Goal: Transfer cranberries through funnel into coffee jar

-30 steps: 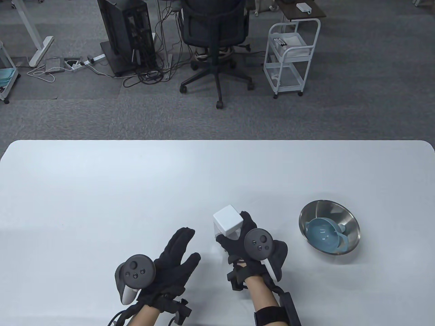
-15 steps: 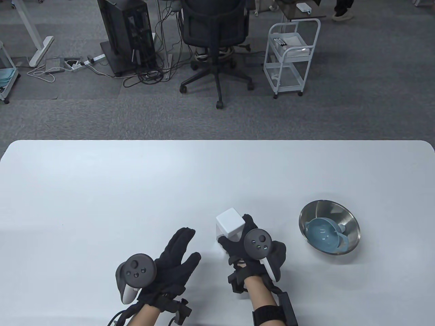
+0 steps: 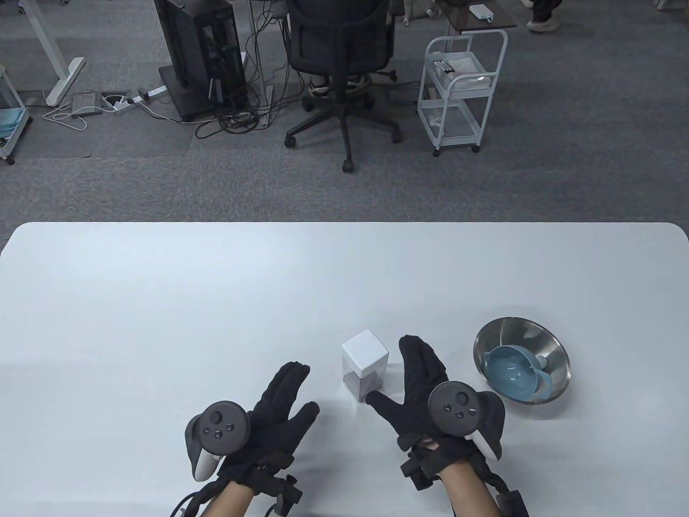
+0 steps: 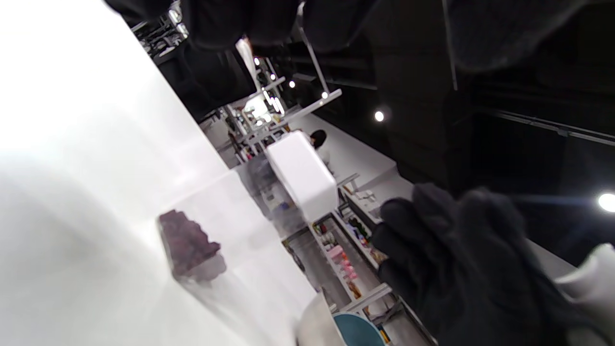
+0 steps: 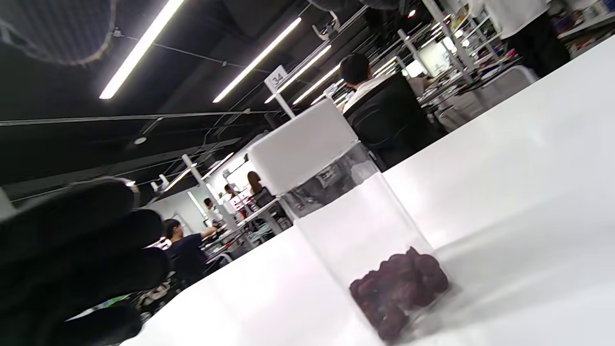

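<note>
A clear square coffee jar (image 3: pixel 365 366) with a white lid stands upright on the table. Dark red cranberries (image 5: pixel 399 290) lie at its bottom; they also show in the left wrist view (image 4: pixel 190 246). My right hand (image 3: pixel 420 388) lies flat and open just right of the jar, thumb near its base, not holding it. My left hand (image 3: pixel 280 409) rests open on the table left of the jar. The blue funnel (image 3: pixel 514 372) lies inside a steel bowl (image 3: pixel 543 336) to the right.
The white table (image 3: pixel 215 301) stretches wide to the left and back. Beyond its far edge are an office chair (image 3: pixel 339 59), a white cart (image 3: pixel 463 91) and a computer tower on the floor.
My right hand has let go of the jar and moved right and back, opening flat on the table. The jar stands alone. My left hand has not moved.
</note>
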Tool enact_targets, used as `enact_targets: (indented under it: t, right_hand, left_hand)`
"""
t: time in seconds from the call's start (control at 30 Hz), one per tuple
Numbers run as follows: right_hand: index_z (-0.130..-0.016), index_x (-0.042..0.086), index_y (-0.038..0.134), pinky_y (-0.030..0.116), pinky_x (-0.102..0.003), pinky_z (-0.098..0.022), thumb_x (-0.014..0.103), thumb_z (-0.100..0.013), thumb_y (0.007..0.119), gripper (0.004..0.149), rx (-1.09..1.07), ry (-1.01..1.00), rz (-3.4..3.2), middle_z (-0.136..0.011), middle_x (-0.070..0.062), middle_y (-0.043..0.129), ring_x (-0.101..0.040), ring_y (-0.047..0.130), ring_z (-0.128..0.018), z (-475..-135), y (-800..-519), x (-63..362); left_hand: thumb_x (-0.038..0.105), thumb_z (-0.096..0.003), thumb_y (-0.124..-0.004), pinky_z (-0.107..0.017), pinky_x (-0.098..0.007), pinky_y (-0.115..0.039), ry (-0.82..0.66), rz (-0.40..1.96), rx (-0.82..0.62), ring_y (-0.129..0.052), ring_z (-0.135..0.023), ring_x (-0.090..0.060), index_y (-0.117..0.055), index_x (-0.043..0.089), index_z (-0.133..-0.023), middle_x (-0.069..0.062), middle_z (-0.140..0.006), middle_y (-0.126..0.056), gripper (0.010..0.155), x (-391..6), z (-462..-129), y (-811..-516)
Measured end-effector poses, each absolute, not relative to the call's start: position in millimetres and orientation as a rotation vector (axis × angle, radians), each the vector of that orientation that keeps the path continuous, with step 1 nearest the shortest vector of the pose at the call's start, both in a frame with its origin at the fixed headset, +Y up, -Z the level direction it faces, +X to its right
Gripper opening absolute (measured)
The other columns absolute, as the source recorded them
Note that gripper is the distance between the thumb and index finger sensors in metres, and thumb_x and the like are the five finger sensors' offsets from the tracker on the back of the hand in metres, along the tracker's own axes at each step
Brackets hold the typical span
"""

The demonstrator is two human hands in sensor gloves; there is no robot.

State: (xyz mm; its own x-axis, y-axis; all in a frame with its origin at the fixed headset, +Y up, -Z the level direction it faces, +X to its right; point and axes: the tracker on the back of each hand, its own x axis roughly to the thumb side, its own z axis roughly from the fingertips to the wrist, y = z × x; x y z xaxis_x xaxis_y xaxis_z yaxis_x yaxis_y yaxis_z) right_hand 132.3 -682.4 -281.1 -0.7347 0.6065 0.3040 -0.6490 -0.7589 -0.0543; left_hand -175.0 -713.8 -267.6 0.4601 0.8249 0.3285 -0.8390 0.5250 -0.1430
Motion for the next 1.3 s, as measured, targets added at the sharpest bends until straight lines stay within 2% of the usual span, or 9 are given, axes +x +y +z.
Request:
enact_targets:
  t: [0.13,0.43,1.3]
  right_hand:
    - [-0.109,0.011,0.025,0.038,-0.058,-0.074,0.073,-0.043,0.075,0.103,0.402,-0.142,2.373,-0.119,-0.017,0.035,-0.045,0.040,-0.107,-271,-693,142]
    - [-0.109,0.011,0.026,0.039,-0.057,-0.074,0.072,-0.043,0.076,0.103,0.373,-0.075,2.300,-0.119,-0.017,0.036,-0.045,0.042,-0.107,-263,-722,154]
    - [-0.108,0.011,0.025,0.040,-0.057,-0.074,0.071,-0.043,0.075,0.102,0.353,-0.051,2.273,-0.118,-0.017,0.037,-0.044,0.043,-0.106,-263,-727,157]
  left_hand:
    - [0.066,-0.0522,-0.064,-0.074,-0.069,-0.052,-0.376,1.031,0.032,-0.056,-0.109,-0.054,-0.050,0.018,-0.115,-0.021,-0.123,-0.044,0.081,-175,-269,-715]
    - [0.066,-0.0525,-0.064,-0.074,-0.069,-0.051,-0.368,1.042,0.018,-0.056,-0.109,-0.054,-0.051,0.018,-0.115,-0.021,-0.122,-0.044,0.080,-175,-268,-716]
    - [0.066,-0.0523,-0.064,-0.074,-0.070,-0.051,-0.362,1.034,0.004,-0.056,-0.110,-0.054,-0.051,0.018,-0.115,-0.021,-0.123,-0.044,0.080,-175,-270,-719]
